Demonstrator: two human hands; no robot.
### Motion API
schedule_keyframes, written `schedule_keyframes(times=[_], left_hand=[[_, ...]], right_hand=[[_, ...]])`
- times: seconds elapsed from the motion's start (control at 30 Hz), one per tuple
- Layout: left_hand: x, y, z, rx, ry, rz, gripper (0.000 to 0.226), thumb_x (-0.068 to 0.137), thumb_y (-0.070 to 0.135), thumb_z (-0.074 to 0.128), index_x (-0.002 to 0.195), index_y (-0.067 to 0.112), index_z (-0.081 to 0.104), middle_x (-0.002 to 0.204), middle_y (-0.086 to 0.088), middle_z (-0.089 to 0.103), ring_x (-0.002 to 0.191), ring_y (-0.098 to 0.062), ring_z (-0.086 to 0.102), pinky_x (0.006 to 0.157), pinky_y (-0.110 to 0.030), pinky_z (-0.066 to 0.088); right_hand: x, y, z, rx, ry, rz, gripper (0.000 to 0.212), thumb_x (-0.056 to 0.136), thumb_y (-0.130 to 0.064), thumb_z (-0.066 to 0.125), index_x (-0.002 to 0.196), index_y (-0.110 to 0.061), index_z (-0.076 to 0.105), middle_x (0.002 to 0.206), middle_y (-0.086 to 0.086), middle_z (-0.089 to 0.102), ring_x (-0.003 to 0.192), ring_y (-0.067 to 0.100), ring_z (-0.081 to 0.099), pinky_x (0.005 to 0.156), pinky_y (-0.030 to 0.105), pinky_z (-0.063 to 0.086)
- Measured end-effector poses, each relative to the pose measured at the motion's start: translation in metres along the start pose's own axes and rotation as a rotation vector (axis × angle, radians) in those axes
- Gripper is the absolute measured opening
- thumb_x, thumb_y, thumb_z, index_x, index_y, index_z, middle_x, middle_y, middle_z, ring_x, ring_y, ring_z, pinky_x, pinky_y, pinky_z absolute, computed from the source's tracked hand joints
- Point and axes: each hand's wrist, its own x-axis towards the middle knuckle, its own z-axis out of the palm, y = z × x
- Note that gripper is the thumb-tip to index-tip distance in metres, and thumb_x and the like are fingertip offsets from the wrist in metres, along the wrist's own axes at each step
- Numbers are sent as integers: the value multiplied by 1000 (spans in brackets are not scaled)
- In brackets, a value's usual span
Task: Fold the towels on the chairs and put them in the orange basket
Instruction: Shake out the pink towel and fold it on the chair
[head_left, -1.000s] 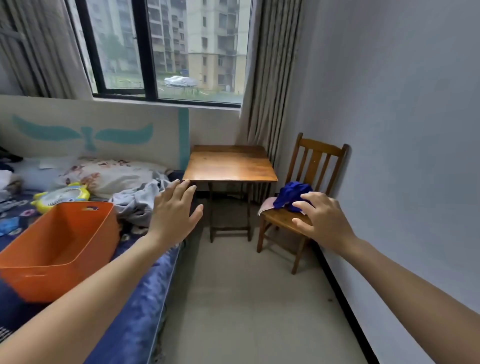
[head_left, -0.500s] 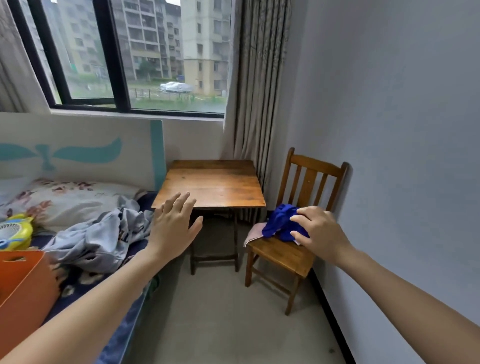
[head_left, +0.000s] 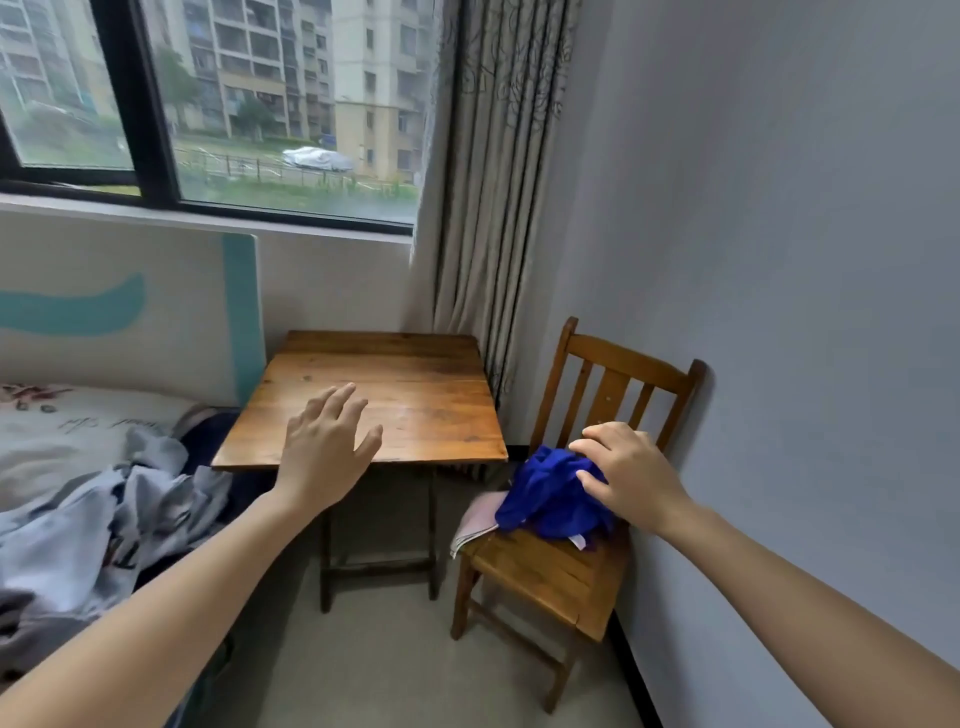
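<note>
A pale grey wall (head_left: 779, 260) filled the right side of the room, and a wide window (head_left: 260, 104) with a dark frame ran across the far side, a patterned curtain (head_left: 493, 208) hanging at its right edge. A bed (head_left: 78, 431) lay along the left, with a crumpled grey sheet (head_left: 104, 525) heaped on it. A wooden table (head_left: 415, 395) stood under the window between the bed and the corner. Just right of the table, a wooden chair (head_left: 545, 571) stood with its slatted back to the grey wall.

On the chair's seat sat a bunched blue towel (head_left: 550, 499), lying on top of a flat pale pink towel (head_left: 478, 519) whose corner hung over the seat's left edge.

The left hand (head_left: 327, 452) was held out in the air in front of the table's near edge, palm away, fingers straight and slightly spread, holding nothing. The right hand (head_left: 634, 478) was on the blue towel, its fingers and thumb curled round the top of the bunch.
</note>
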Motion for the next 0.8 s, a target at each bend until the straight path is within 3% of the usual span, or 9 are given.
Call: schedule_keyframes(times=[0.07, 0.17, 0.33, 0.5, 0.57, 0.67, 0.8], left_hand=[[31, 5, 23, -36, -14, 23, 64, 83, 48, 32, 117, 2, 62, 133, -18, 53, 127, -36, 45, 97, -53, 39], [67, 17, 62, -98, -75, 58, 72, 81, 53, 24, 122, 5, 59, 136, -15, 51, 129, -33, 43, 100, -50, 36], [101, 36, 123, -152, -218, 70, 64, 83, 46, 31, 132, 11, 51, 147, -7, 38, 139, -25, 28, 110, -42, 25], [146, 55, 188, -173, -282, 96, 44, 94, 32, 48, 133, 11, 49, 148, -7, 36, 140, -24, 24, 112, -39, 22], [168, 66, 214, -188, -295, 94, 43, 94, 30, 48, 133, 11, 48, 148, -7, 37, 140, -24, 25, 112, -39, 22], [196, 83, 249, -204, -331, 54, 44, 95, 29, 49, 134, 11, 47, 148, -6, 37, 138, -23, 27, 111, -39, 25], [214, 106, 294, -257, -370, -37, 41, 95, 28, 49, 133, 12, 49, 147, -5, 38, 136, -22, 32, 109, -36, 28]], right_hand=[[18, 17, 14, -26, -5, 29, 28, 64, -26, 77, 89, -15, 74, 90, 5, 72, 83, 24, 70, 65, 35, 56], [32, 41, 38, -8, -25, 77, 28, 65, -29, 66, 88, -16, 73, 88, 2, 72, 81, 21, 70, 64, 32, 56], [28, 76, 81, -18, -134, 119, 39, 52, -25, 88, 87, -18, 72, 86, 0, 71, 78, 17, 70, 61, 27, 56], [34, 124, 129, 37, -201, 208, 30, 61, -21, 81, 89, -14, 72, 88, 4, 71, 79, 23, 70, 63, 33, 56], [37, 149, 154, 103, -210, 296, 26, 71, -20, 71, 96, -12, 71, 96, 6, 71, 88, 26, 68, 72, 35, 55], [43, 182, 193, 252, -265, 486, 32, 87, -19, 61, 118, -12, 63, 122, 5, 61, 117, 25, 54, 95, 35, 43], [45, 213, 242, 373, -379, 569, 36, 92, -23, 53, 127, -14, 55, 132, 2, 54, 125, 20, 45, 102, 29, 36]])
